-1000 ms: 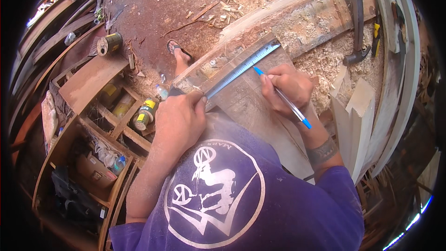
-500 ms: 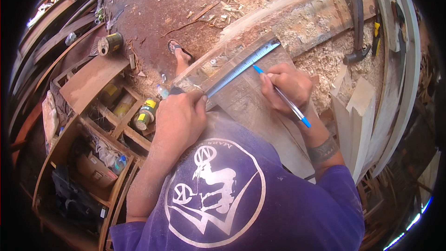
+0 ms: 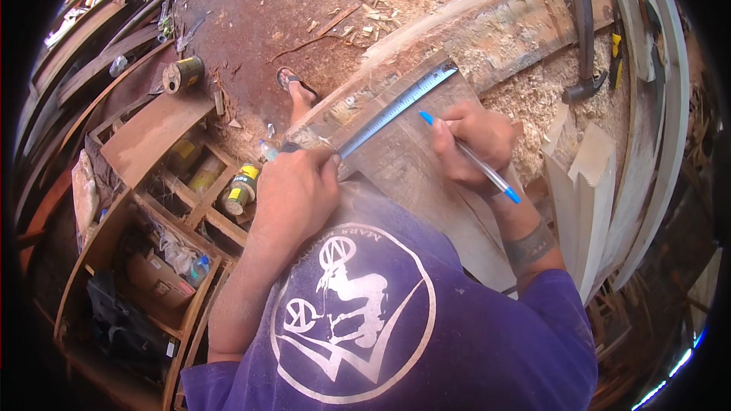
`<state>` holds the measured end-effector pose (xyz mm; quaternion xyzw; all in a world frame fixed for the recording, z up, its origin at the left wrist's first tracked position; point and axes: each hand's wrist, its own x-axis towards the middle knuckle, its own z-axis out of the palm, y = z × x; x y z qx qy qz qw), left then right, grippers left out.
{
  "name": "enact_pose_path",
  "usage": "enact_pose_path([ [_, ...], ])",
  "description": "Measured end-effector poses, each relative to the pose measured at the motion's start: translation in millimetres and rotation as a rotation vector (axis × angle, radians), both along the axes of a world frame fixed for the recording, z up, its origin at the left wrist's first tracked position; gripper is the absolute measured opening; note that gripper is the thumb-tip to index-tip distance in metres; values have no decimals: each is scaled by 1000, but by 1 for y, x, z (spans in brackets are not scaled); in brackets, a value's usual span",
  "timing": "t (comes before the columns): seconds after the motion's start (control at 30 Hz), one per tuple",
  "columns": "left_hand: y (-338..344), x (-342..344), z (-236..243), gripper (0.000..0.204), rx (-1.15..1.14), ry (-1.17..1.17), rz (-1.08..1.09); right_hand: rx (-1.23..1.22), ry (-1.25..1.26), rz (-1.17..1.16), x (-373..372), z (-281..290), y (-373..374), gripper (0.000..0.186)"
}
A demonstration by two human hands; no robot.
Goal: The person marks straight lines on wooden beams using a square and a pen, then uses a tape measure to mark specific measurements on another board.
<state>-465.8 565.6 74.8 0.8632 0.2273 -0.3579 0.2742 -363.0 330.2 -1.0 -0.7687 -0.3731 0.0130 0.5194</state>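
Note:
My left hand [image 3: 298, 189] is closed around a tape measure, most of its dark case hidden by the fingers. The pulled-out blade [image 3: 396, 108] lies along a flat wooden board [image 3: 411, 154], its metal end near the board's far edge. In my right hand [image 3: 480, 143] is a ballpoint pen [image 3: 488, 170] with blue ends, pinched between thumb and fingers. The pen tip points at the board just to the near side of the blade, with a small gap from the blade. Whether it touches the wood I cannot tell.
On the shavings-covered bench [image 3: 525, 24] at right lies a hammer [image 3: 585, 38], beside a yellow-and-black tool [image 3: 615, 61]. Wood offcuts [image 3: 590, 183] stand near my right forearm. At left is a wooden compartment frame [image 3: 199, 209] with cans [image 3: 241, 186] and a cardboard box [image 3: 158, 278].
My right hand and the pen have shifted slightly right and nearer, so the tip is farther from the tape blade. My left hand has stayed in place.

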Motion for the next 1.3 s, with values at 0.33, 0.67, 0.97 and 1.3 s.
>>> enact_pose_path([
  [0.33, -9, -3, 5, 28, -90, 54, -83, 229, 440, -403, -28, 10, -34, 11],
  [0.67, -15, -8, -6, 32, -150, 29, -32, 9, 188, -206, -43, 7, -29, 21],
  [0.97, -15, -6, -3, 31, -103, 35, -43, 10, 64, -203, -34, -2, -19, 26],
  [1.3, -18, -7, -3, 30, -97, 24, -47, 7, 46, -180, -32, 0, -17, 27],
])
